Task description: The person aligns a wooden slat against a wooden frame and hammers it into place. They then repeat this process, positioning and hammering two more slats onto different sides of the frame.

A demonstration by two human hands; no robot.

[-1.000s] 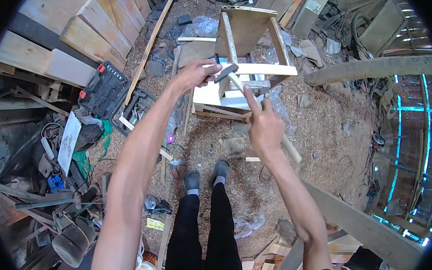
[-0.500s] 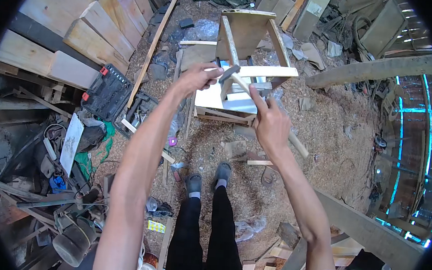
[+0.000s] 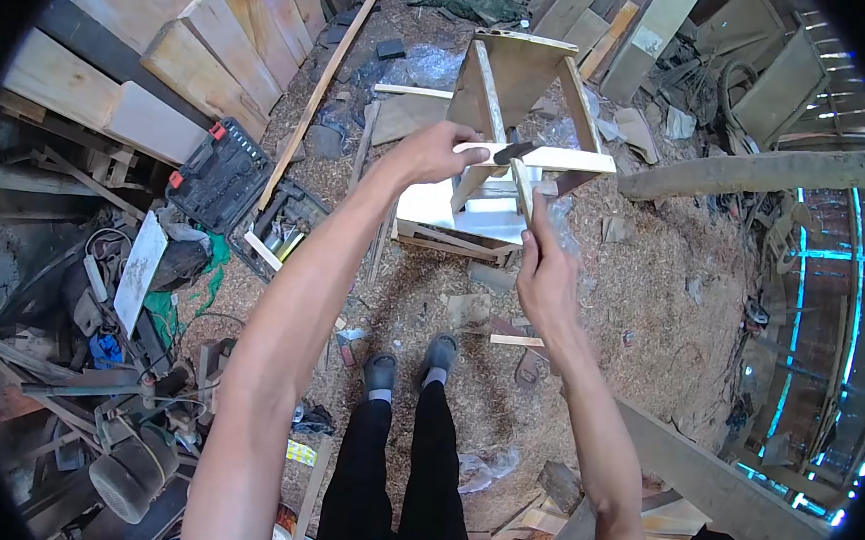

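My right hand (image 3: pixel 549 278) is wrapped around the handle of a hammer (image 3: pixel 521 188), its index finger stretched along the wood. The dark hammer head (image 3: pixel 514 153) overlaps a pale wooden slat (image 3: pixel 571 159). At the slat's left end, my left hand (image 3: pixel 438 155) is closed with its thumb over the wood; its other fingers are partly hidden. The slat lies across a wooden furniture frame (image 3: pixel 488 88) with legs and a broad back panel. Below it is a box-like wooden piece with a bright white top (image 3: pixel 427 204).
An open black tool case (image 3: pixel 220 180) lies at the left, near leaning boards (image 3: pixel 211 64). A long thin batten (image 3: pixel 323 92) slants beside it. Wood shavings and scraps cover the floor around my feet. A rough beam (image 3: pixel 750 174) juts in from the right.
The hammer has swung from slanting across near my left hand to pointing more upright, its head now over the slat. My left hand has shifted right onto the slat's end. The view has tilted slightly.
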